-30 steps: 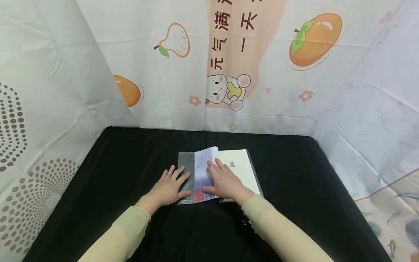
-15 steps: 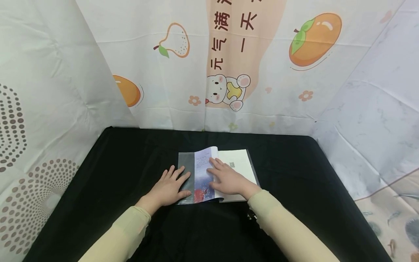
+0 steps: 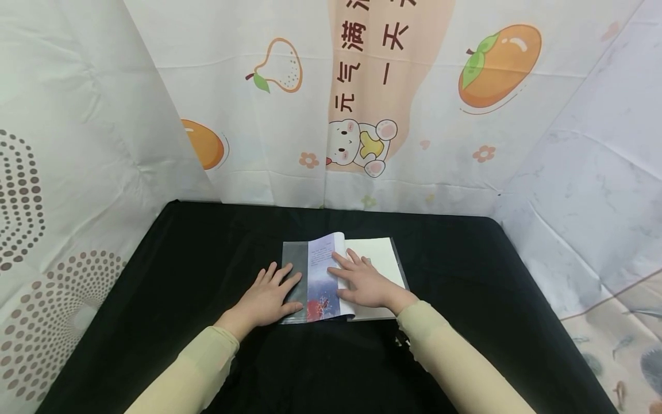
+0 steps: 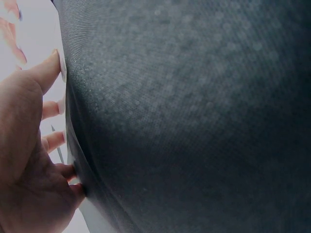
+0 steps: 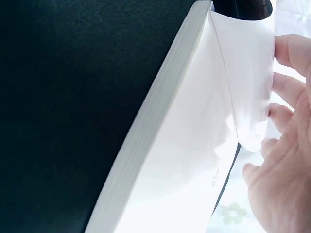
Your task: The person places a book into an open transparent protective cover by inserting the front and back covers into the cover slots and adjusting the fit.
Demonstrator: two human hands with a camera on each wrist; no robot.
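Observation:
An open book (image 3: 380, 248) lies in the middle of the black table, a white page showing on its right side. Its purple-blue cover flap (image 3: 320, 277), printed with text and a red tree, curves up along the fold. Left of the flap lies a clear plastic sleeve (image 3: 295, 251). My left hand (image 3: 262, 300) rests on this sleeve with its fingers spread. Straight fingers of my right hand (image 3: 368, 286) touch the right part of the flap. In the right wrist view, the curved white inner side of the flap (image 5: 248, 73) stands up from the page block (image 5: 160, 111), beside the fingertips.
Black cloth (image 3: 233, 241) covers the table around the book. Behind it hangs a white curtain (image 3: 233, 115) printed with fruit and a bear. More cloth walls stand at the left (image 3: 88, 149) and right (image 3: 579, 172).
My right hand has slid a little to the right across the flap, baring more of its printed surface. The left hand has kept its place on the plastic sleeve.

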